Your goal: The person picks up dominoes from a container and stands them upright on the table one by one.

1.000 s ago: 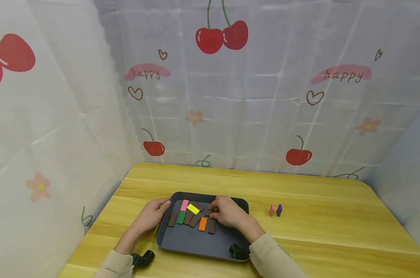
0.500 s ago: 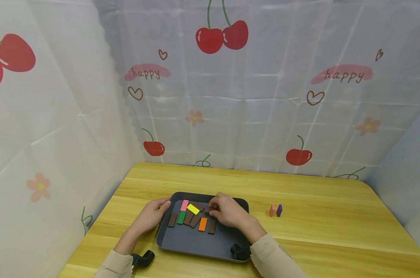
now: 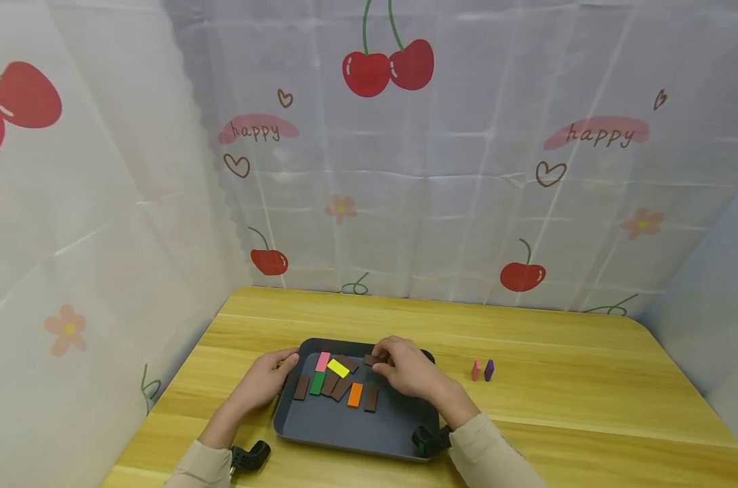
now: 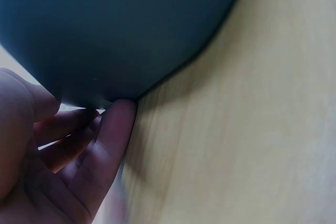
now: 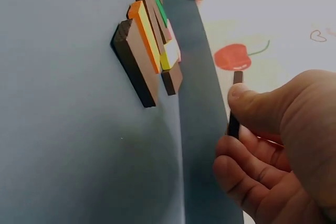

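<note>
In the head view, my left hand (image 3: pixel 263 381) grips the left rim of a dark grey tray (image 3: pixel 344 425), its thumb near the top edge. The left wrist view shows fingers (image 4: pixel 113 135) against the outside of the tray wall (image 4: pixel 121 40). My right hand (image 3: pixel 410 369) pinches a dark brown domino block (image 3: pixel 371 360) between thumb and fingers over the tray's back right part. From the right wrist, that block appears edge-on, above the tray floor. Several brown blocks lie in the tray, with a pink (image 3: pixel 322 361), a yellow (image 3: pixel 338 368), a green (image 3: pixel 317 383) and an orange block (image 3: pixel 354 395).
On the wooden table (image 3: pixel 564 407), right of the tray, a coral block (image 3: pixel 476 370) and a purple block (image 3: pixel 488 370) stand upright. A white curtain (image 3: pixel 442 224) with cherry prints hangs behind the table. Black wrist devices are on both arms.
My right hand has raised the brown block from among the others and moved it slightly back and right. The left hand stays on the tray rim.
</note>
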Demonstrator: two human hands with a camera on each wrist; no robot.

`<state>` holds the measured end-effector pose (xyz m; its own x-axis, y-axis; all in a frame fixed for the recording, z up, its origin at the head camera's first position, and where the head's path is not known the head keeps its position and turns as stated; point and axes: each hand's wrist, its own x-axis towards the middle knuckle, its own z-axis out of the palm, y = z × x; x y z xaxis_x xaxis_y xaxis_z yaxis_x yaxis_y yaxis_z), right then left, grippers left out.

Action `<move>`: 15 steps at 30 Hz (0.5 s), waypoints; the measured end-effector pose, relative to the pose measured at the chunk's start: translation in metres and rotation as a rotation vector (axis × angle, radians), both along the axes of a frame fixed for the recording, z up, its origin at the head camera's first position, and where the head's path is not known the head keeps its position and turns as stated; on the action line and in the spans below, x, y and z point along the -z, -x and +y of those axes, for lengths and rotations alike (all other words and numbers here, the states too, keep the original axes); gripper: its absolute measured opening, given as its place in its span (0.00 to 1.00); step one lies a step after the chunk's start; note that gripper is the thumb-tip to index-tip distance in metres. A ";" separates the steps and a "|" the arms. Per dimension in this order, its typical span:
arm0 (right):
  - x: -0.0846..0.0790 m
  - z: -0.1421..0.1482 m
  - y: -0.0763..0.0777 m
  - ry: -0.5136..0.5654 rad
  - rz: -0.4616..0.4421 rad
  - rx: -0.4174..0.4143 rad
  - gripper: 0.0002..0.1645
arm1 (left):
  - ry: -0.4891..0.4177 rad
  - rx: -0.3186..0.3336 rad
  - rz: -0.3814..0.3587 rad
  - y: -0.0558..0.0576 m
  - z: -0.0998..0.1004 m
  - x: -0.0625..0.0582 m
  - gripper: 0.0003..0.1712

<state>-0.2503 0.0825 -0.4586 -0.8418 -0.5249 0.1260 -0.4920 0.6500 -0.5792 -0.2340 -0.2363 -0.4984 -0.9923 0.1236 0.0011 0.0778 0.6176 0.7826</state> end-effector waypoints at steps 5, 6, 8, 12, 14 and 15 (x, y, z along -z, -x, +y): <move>-0.003 0.004 -0.002 0.020 0.025 -0.009 0.14 | -0.004 -0.003 -0.002 0.000 0.000 0.000 0.26; -0.004 0.005 -0.002 0.022 0.032 -0.013 0.14 | -0.004 -0.004 -0.002 0.000 0.000 0.000 0.26; -0.006 0.008 -0.003 0.034 0.030 -0.020 0.13 | -0.005 -0.001 -0.001 0.000 0.000 -0.001 0.27; -0.009 0.016 -0.006 0.050 0.017 -0.019 0.13 | 0.005 0.004 0.002 0.000 0.000 -0.001 0.27; -0.009 0.020 -0.007 0.062 0.009 -0.010 0.13 | 0.009 0.005 0.002 0.001 -0.001 0.000 0.27; -0.010 0.022 -0.008 0.067 0.006 -0.007 0.13 | 0.009 0.002 -0.001 0.001 -0.001 0.000 0.27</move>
